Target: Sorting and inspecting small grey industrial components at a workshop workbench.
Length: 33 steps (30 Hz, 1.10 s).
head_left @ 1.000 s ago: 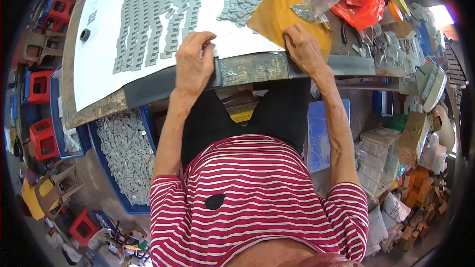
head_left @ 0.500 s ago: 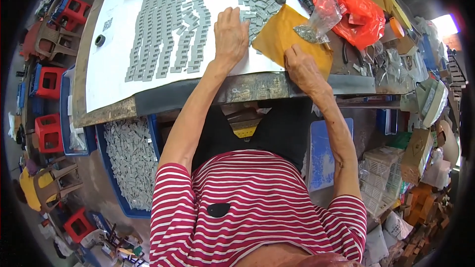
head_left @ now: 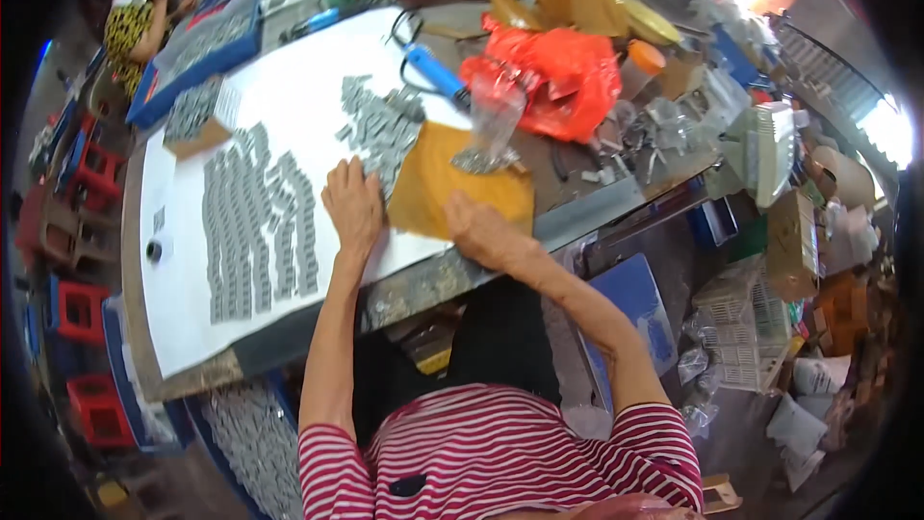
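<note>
My left hand (head_left: 353,204) rests palm down on the white sheet (head_left: 178,327), its fingers stretched out at the near edge of a loose pile of small grey rectangular pieces (head_left: 377,125). To the right, my right hand (head_left: 486,231) is over the near part of an orange-brown sheet (head_left: 423,169), fingers curled together; whatever they pinch is hidden. A clear plastic bag with tiny metal parts (head_left: 486,158) lies on the far side of that sheet. Left of my left hand, more grey pieces stand in long, close rows (head_left: 236,241).
A red plastic bag (head_left: 563,82) and a blue-handled tool (head_left: 435,69) lie beyond the sheet. A cardboard box of grey pieces (head_left: 202,117) and a blue tray (head_left: 217,43) stand far left. Below the table edge is a bin of grey pieces (head_left: 255,443). A person (head_left: 135,34) sits far left.
The whole view has swung toward the right, bringing the far tray and a person into sight. Against the table, both hands stay in nearly the same places.
</note>
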### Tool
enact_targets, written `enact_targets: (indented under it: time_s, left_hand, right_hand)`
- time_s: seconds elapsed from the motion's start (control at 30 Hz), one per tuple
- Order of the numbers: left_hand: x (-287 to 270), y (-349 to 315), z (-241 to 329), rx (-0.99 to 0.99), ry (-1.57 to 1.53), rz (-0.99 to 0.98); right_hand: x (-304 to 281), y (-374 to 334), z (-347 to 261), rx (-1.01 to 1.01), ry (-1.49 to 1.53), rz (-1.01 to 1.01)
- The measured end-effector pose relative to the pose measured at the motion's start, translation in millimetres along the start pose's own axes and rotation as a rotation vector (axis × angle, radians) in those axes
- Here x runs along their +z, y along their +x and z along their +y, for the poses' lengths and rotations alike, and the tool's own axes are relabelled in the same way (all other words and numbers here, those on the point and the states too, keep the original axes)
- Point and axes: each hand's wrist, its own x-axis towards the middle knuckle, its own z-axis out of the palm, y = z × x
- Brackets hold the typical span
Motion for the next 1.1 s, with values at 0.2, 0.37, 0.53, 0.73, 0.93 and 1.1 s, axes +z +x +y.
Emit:
enact_targets:
  time_s: [0.2,0.37,0.53,0.73,0.93,1.1]
  left_hand:
    - [1.8,-5.4,9.1,-0.009,-0.094,-0.006]
    - [4.5,-3.6,15.5,-0.025,-0.139,-0.021]
    - [5.2,1.8,23.4,-0.041,-0.155,-0.035]
    - [12.8,0.2,13.1,-0.031,-0.346,0.003]
    - [-20.5,1.1,16.3,-0.024,-0.529,0.145]
    - [-44.3,-24.0,19.1,-0.105,-0.578,0.104]
  right_hand:
    - [7.7,-3.4,1.9,-0.001,0.079,0.024]
    - [8.1,-0.8,8.6,-0.030,0.103,0.052]
    - [4.5,1.7,12.1,0.014,0.173,0.044]
    - [9.9,-1.6,13.4,0.133,0.353,0.119]
    - [-9.3,-1.8,15.4,0.323,0.604,0.000]
    - [-5.7,2.7,17.6,0.324,0.723,0.030]
